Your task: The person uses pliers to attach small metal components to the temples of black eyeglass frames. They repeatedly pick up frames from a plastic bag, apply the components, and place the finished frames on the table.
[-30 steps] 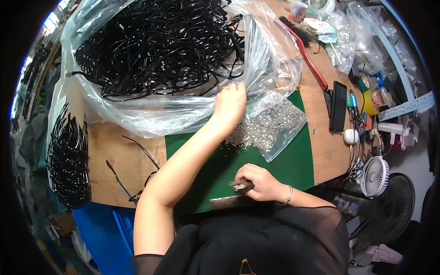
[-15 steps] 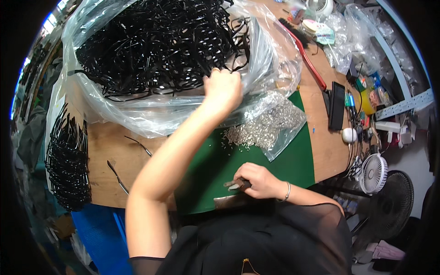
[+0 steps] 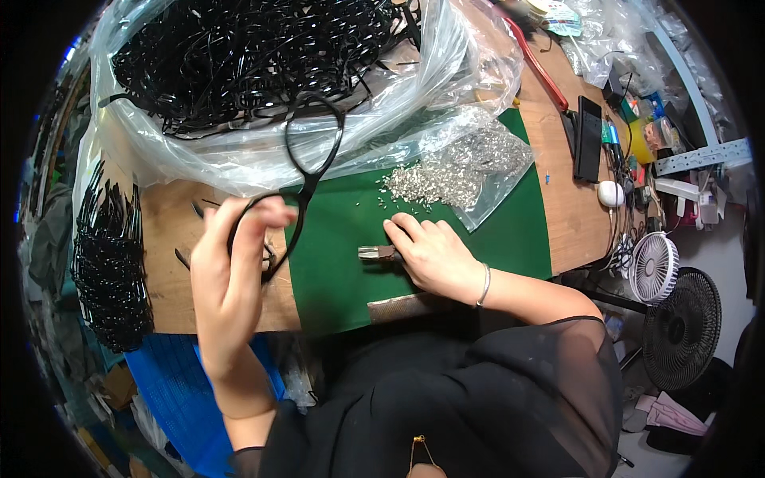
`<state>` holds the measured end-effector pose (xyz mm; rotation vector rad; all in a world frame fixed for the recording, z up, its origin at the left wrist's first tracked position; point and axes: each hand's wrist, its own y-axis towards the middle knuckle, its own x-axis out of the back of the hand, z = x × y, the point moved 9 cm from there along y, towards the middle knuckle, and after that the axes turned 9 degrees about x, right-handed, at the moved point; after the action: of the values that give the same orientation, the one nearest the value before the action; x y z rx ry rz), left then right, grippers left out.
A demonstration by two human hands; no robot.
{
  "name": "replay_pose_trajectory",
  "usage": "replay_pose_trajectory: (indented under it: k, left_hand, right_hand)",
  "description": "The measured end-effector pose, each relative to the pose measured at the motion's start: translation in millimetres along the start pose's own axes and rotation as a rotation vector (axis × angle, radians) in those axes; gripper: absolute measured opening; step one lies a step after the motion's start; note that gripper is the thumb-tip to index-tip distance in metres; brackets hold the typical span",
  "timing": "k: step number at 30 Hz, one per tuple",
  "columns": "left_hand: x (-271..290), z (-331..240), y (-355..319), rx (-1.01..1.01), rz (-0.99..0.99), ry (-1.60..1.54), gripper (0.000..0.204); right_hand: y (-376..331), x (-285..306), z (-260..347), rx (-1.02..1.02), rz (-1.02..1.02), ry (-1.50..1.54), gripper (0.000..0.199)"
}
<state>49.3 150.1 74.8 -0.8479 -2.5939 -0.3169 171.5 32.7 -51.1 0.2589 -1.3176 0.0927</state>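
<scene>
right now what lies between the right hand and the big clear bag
A pile of small silver pieces on the green mat, as the head view shows.

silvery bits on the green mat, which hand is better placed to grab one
Probably the right hand: it is close to the silvery bits, though a tool juts from under it. The left hand, farther off, holds a glasses frame.

The wooden worktop (image 3: 575,231) carries plenty: green mat (image 3: 510,247), clear bag (image 3: 231,167) stuffed with black eyeglass frames (image 3: 255,68), dark phone (image 3: 587,139)!
</scene>
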Motion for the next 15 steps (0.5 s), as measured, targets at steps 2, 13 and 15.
replay_pose_trajectory:
  k: [2,13,15]
  left_hand:
    - [-1.5,23.6,-25.5,0.19,-0.015,-0.519,0.025]
    - [-72.8,59.5,-81.2,0.442,-0.041,-0.799,0.068]
    - [-72.0,56.6,-84.2,0.408,-0.065,-0.838,0.082]
  right_hand:
    - [-5.8,0.1,2.1,0.013,0.021,-0.033,0.045]
    - [5.2,-9.2,-50.9,-0.222,-0.061,0.36,0.014]
    - [9.4,-10.0,-43.0,-0.132,-0.105,0.279,0.016]
